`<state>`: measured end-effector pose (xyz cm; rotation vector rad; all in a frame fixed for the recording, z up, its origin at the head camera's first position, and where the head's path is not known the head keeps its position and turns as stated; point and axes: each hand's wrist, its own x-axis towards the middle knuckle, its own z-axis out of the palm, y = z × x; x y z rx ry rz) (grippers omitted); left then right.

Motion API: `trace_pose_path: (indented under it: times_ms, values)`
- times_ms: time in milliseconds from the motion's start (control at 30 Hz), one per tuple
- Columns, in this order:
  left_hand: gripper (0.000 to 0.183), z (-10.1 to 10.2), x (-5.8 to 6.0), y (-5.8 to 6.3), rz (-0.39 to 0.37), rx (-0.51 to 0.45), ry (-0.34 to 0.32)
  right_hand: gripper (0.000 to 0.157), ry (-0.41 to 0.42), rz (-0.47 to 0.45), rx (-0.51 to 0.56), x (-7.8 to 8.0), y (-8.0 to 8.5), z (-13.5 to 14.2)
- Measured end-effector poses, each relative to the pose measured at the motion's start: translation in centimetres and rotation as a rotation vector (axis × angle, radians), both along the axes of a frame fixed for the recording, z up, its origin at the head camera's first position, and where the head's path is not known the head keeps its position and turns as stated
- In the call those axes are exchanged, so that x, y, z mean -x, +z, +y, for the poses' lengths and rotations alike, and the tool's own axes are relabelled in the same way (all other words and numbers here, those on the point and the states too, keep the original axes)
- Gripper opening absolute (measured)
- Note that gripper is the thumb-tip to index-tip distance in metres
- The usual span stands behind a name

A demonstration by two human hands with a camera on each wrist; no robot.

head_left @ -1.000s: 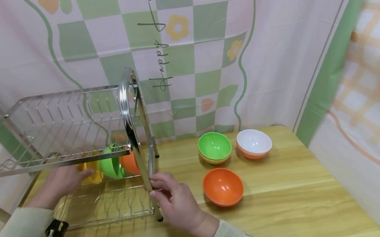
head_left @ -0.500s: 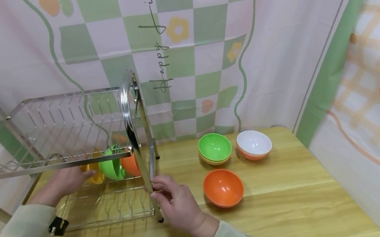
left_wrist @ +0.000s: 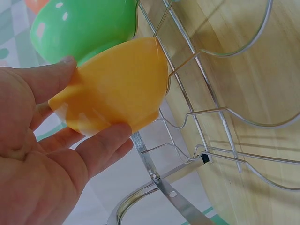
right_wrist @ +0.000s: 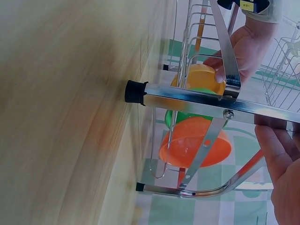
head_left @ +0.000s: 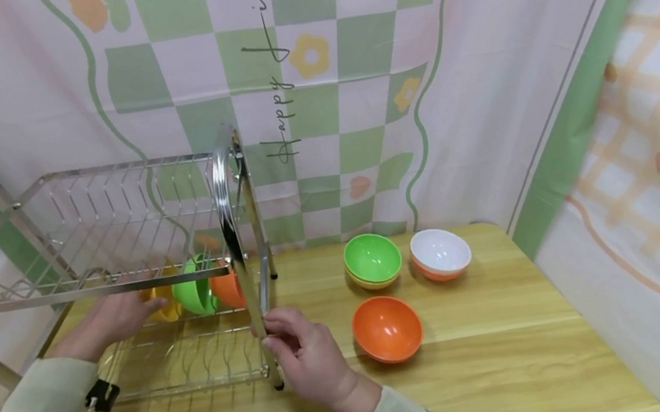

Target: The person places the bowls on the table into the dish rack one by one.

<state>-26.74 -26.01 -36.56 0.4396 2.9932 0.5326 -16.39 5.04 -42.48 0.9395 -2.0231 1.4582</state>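
Note:
My left hand [head_left: 108, 322] reaches under the upper tier of a metal dish rack [head_left: 231, 229]. It holds a yellow bowl [left_wrist: 117, 86] standing on its side on the lower tier, with the thumb near one edge and fingers against the outside. Right beside it a green bowl [left_wrist: 89, 28] is tilted the same way, followed by an orange bowl [right_wrist: 197, 143] nearest the rack's right end. With thumb and fingers, my right hand [head_left: 317, 358] grips the front right post [right_wrist: 187, 99] of the rack. In the head view, the upper tier hides part of the left hand's fingers.
On the wooden table [head_left: 492, 367] right of the rack, a green bowl [head_left: 373, 257] sits in a yellow one, a white bowl [head_left: 441, 250] in an orange one. Closer to me stands another orange bowl [head_left: 387, 329]. A patterned curtain [head_left: 322, 113] hangs behind.
My left hand has shifted slightly to the right with the yellow bowl, closer to the green one. The right hand has stayed on the post. The head view has tipped a little.

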Motion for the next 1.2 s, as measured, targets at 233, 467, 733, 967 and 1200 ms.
trace_pose_path:
  times_ms: [233, 467, 733, 967, 1200]
  values:
    - [0.07, 0.6, -0.3, 0.1, 0.011, 0.005, -0.012, 0.031, -0.016, 0.004, -0.011, -0.4, 0.1, 0.6]
    - [0.071, 1.0, -0.6, -0.1, 0.07, -0.011, -0.042, 0.033, -0.03, -0.009, -0.033, -1.0, 0.4, 1.1]
    - [0.078, 1.3, -1.3, -0.2, 0.023, -0.036, 0.02, 0.054, 0.065, -0.229, -0.049, -2.3, 1.1, 2.0]
    - [0.088, 2.0, -3.0, 0.5, 0.037, -0.051, 0.049, 0.062, -0.011, -0.325, -0.071, -3.1, 3.0, 5.3]
    - [0.089, 3.8, -6.5, 1.9, 0.09, -0.171, 0.021, 0.058, -0.217, -0.287, -0.052, -3.0, 4.9, 10.4]
